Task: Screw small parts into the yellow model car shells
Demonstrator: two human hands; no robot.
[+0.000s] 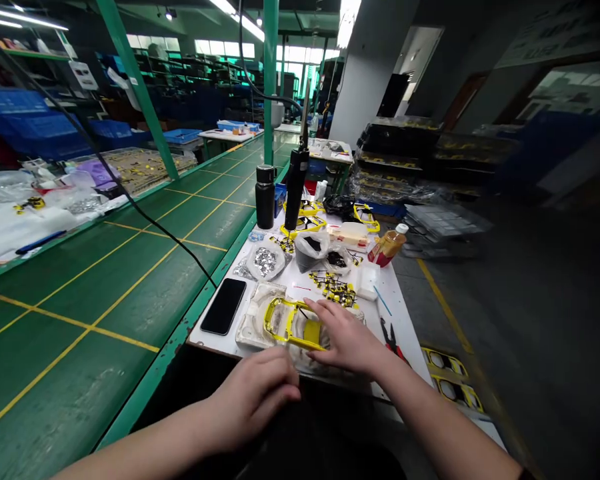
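A yellow toy car body shell (291,323) lies on a white, worn block-like fixture (250,327) near the table's front edge. My right hand (347,339) spans the shell's right end, fingers on its far side and thumb on its near side. In front of the shell, my left hand (267,387) hovers with its fingers curled in; anything inside them is hidden. Just beyond the shell is a pile of small black-and-yellow parts (336,288). A black electric screwdriver (296,187) hangs upright over the back of the table.
Left of the fixture lies a phone (223,307). A bag of small silvery parts (265,260), a grey cup-like container (310,250) and a black bottle (265,197) stand behind. Red-handled pliers (393,343) lie at right. A green conveyor belt (130,293) runs along the left.
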